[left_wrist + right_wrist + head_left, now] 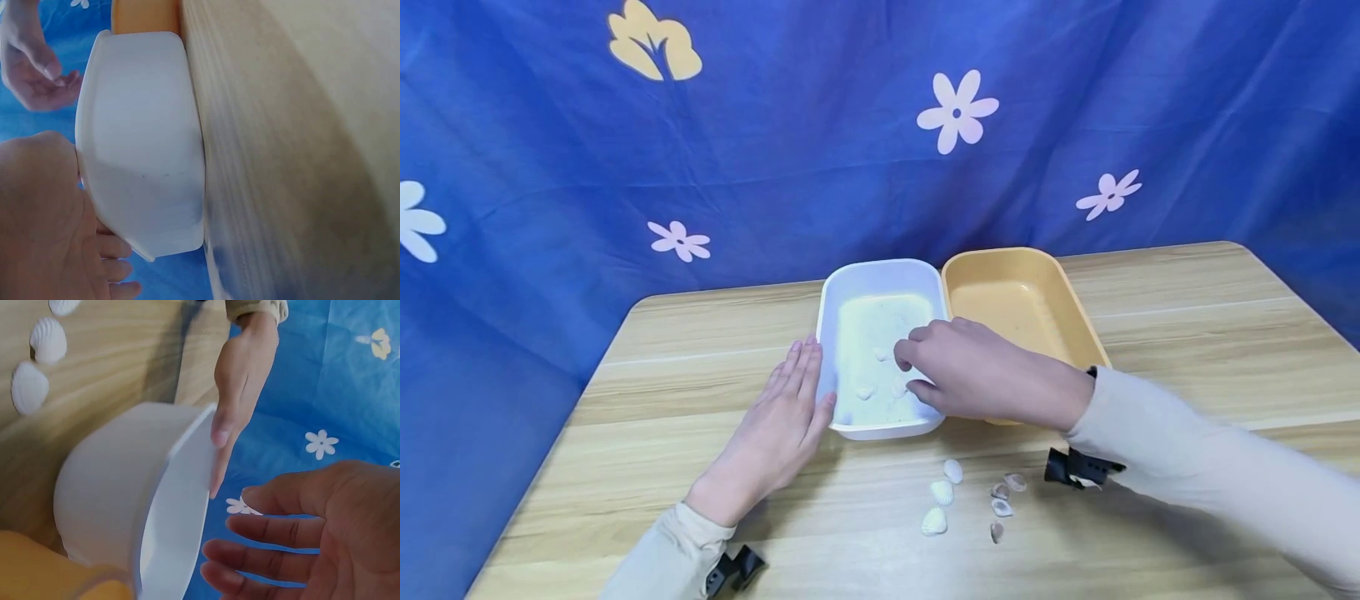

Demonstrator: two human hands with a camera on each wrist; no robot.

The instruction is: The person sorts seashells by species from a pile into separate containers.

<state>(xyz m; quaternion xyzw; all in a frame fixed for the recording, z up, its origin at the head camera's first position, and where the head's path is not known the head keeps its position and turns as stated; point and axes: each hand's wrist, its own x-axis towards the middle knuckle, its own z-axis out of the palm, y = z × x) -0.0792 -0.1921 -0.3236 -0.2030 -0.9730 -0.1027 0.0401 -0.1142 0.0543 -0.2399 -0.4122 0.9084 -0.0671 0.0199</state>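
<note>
My left hand (778, 417) rests with straight fingers against the left rim of a white plastic tub (887, 432). Above the tub's right part hovers my right hand (962, 367), its thumb and loosely bent fingers apart; in the right wrist view nothing shows between them (281, 544). Inside the tub lie white seashells, among them one shell (865, 392) near the front left and another shell (882, 354) farther back. On the table in front are three white ribbed seashells (934, 522) in a slanting row, with several smaller brownish seashells (997, 532) to their right.
A yellow-orange plastic tub (1000, 304) stands against the white tub's right side, partly hidden by my right forearm. Both stand on a wood-grain table (700, 358) near its back edge. A blue flowered curtain (820, 150) hangs behind.
</note>
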